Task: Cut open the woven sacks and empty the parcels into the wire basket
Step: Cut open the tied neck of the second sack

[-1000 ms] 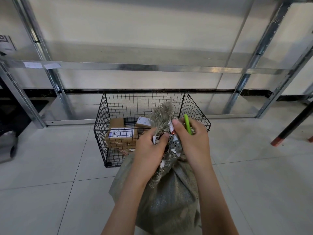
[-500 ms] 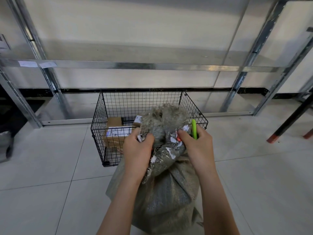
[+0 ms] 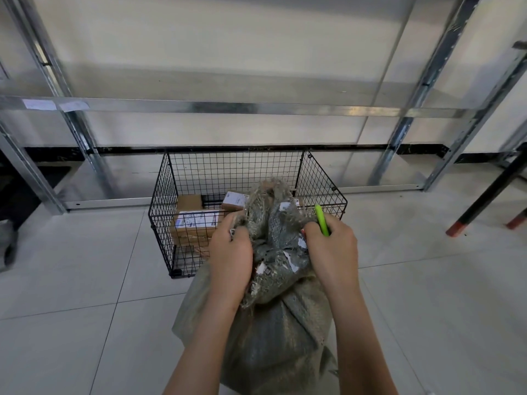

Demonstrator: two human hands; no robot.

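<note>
Near the black wire basket (image 3: 163,195), your left grip (image 3: 231,252) and right grip (image 3: 333,249) clutch the frayed grey woven sack (image 3: 273,346).

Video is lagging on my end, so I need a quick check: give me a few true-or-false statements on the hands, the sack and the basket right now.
1. The left hand and right hand both grip the frayed mouth of the sack. True.
2. The green cutter is in the left hand. False: the right hand holds it.
3. The wire basket holds cardboard parcels. True.
4. The sack lies inside the wire basket. False: it stands on the floor in front of it.
</note>
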